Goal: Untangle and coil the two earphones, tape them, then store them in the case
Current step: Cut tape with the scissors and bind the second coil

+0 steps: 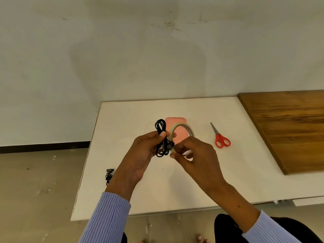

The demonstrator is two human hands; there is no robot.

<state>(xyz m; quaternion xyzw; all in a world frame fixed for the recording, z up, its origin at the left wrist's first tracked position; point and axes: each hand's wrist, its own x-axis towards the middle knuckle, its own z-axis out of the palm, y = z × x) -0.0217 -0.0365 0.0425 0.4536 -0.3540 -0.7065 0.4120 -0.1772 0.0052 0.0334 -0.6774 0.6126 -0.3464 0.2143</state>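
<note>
A black earphone [161,137] is seen wound into a narrow, elongated coil, its loops rising above the fingers and its lower loops hanging below them. The coil is pinched at its middle by the left hand [145,151], thumb pressed across the strands, above the white table [122,120]. A roll of clear tape [182,131] is held just right of the coil by the curled fingers of the right hand [194,155]. A pink case [175,121] lies beyond. A second earphone [109,175] lies near the table's left edge. Red scissors [221,137] lie to the right.
</note>
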